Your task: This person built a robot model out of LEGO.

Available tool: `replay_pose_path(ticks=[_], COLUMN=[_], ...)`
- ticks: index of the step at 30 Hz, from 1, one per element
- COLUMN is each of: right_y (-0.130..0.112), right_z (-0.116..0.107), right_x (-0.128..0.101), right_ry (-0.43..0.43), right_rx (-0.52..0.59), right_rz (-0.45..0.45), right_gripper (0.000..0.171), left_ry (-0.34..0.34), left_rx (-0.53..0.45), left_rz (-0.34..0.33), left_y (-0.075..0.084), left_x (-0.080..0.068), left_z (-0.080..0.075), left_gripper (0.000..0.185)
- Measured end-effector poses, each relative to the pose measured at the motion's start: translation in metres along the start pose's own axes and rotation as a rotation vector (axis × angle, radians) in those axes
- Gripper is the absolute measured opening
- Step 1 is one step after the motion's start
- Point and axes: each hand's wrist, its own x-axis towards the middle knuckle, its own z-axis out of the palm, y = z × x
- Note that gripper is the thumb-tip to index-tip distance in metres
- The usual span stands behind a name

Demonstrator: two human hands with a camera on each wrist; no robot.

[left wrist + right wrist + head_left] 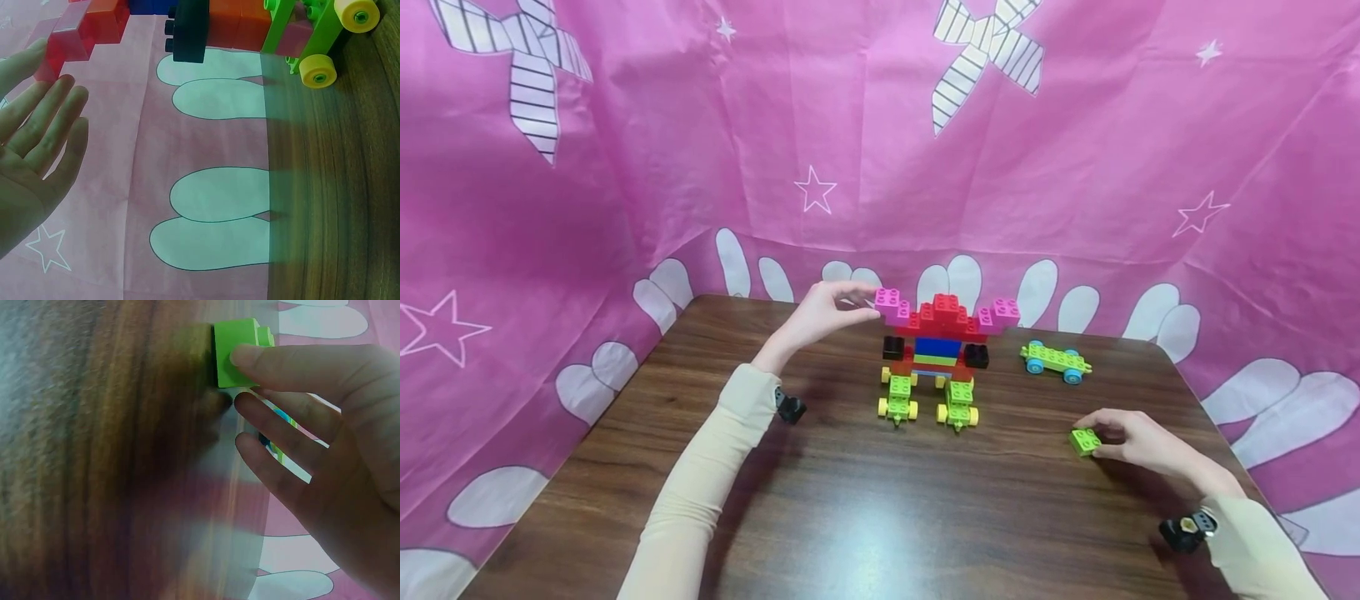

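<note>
A figure built of toy bricks, with a red middle [942, 321], stands upright on the table. My left hand [823, 315] reaches to its raised left end, with thumb and fingertips pinching the pink brick [887, 298] there. In the left wrist view that pink brick [49, 53] sits between the thumb and the fingers, the other fingers fairly straight. To the right, my right hand [1138, 442] holds a small lime-green brick [1084, 442] between thumb and fingers, low over the table. The right wrist view has the thumb across the side of this green brick [230, 370].
A lime-green wheeled base [1054, 358] with blue wheels stands right of the figure. The figure's green feet [958, 402] have yellow wheels, and black bricks [976, 356] jut from its sides. A pink curtain [880, 150] hangs behind the dark wooden table [820, 500].
</note>
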Motion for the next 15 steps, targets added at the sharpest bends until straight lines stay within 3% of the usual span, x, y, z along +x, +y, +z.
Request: replay_pose_path(ticks=[4,11,15], right_y=[-0.005,-0.013,-0.018], right_z=[-0.006,-0.017,-0.023], right_x=[0.006,0.018,0.024], right_ry=[0.005,0.089,0.106], right_rx=[-0.014,-0.100,-0.117], right_rz=[0.044,-0.010,0.023], right_gripper=[0.032,0.033,0.032], left_ry=[-0.003,-0.004,-0.004], left_rx=[0.004,0.003,0.002], left_rz=[0.000,0.002,-0.003], left_y=[0.001,0.000,-0.002], left_x=[0.000,0.000,0.000], left_z=[-0.001,-0.001,0.000], left_gripper=[0.042,0.042,0.042])
